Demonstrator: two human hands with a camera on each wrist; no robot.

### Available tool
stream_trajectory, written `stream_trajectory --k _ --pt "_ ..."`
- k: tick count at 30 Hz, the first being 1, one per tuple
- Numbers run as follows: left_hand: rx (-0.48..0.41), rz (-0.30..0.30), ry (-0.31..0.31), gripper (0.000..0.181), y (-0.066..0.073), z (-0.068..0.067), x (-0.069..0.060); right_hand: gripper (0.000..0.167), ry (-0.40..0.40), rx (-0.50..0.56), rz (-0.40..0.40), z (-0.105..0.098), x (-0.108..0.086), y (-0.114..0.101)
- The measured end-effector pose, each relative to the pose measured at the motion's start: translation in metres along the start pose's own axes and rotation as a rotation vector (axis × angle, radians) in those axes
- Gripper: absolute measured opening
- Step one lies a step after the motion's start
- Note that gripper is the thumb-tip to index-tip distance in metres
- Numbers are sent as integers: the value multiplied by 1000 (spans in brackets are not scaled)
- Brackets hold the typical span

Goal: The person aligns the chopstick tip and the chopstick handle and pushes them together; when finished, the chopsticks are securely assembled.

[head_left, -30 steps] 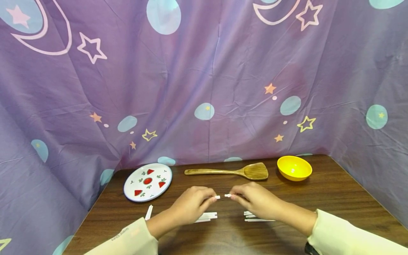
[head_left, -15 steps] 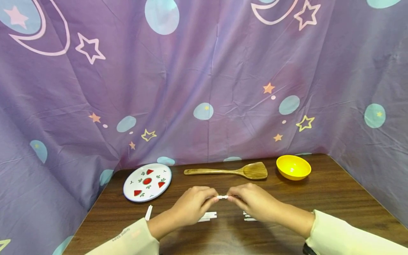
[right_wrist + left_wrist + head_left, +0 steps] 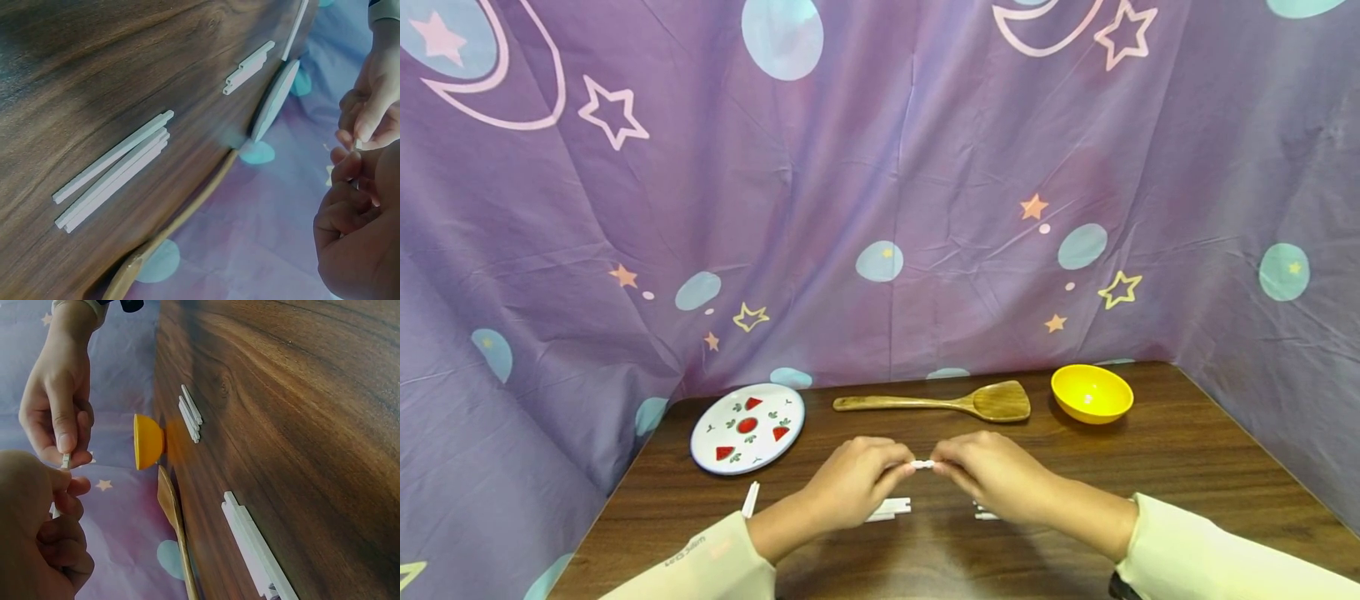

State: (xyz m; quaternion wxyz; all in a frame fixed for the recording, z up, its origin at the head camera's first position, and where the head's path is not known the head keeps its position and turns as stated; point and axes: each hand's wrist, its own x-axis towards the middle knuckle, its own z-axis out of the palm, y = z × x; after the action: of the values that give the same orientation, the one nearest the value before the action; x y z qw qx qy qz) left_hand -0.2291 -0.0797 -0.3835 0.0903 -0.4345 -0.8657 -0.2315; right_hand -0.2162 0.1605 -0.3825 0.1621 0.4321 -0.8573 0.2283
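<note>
Two slim white sticks meet end to end between my hands above the table, their short ends point(image 3: 922, 464) showing between the fingertips in the head view. My left hand point(image 3: 853, 487) pinches one stick between thumb and fingers. My right hand point(image 3: 1000, 477) pinches the other the same way. Most of each held stick is hidden by the fingers. Below the left hand lies a bundle of white sticks point(image 3: 253, 540). Under the right hand lies another group of white sticks point(image 3: 119, 169), some with narrower tips.
A white plate point(image 3: 715, 433) with watermelon prints stands at the back left. A wooden spatula point(image 3: 1000, 403) lies along the back, beside a yellow bowl point(image 3: 1086, 408). More white sticks point(image 3: 750, 500) lie near the left forearm. A purple patterned curtain point(image 3: 820, 208) hangs behind the table.
The right hand has moved left toward the left hand. The gap between the two held sticks has closed, and their ends now meet.
</note>
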Motion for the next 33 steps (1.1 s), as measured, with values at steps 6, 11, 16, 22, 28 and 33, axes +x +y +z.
stream_trajectory --k 6,11,16,22,28,33 --pt "8 11 14 14 2 -2 0 11 10 -34 -7 -1 1 -3" --pt "29 32 37 17 4 -4 1 8 18 -63 -1 -2 1 -5" --pt "37 59 62 18 5 -5 0 7 31 -92 2 -2 1 -8" --pt "39 66 72 17 7 -5 1 8 55 -132 -2 0 0 -8" --pt "43 59 71 15 8 -4 0 8 63 -145 -5 2 -1 -9" --pt "57 76 91 13 9 -2 -1 8 62 -139 0 2 -1 -10"
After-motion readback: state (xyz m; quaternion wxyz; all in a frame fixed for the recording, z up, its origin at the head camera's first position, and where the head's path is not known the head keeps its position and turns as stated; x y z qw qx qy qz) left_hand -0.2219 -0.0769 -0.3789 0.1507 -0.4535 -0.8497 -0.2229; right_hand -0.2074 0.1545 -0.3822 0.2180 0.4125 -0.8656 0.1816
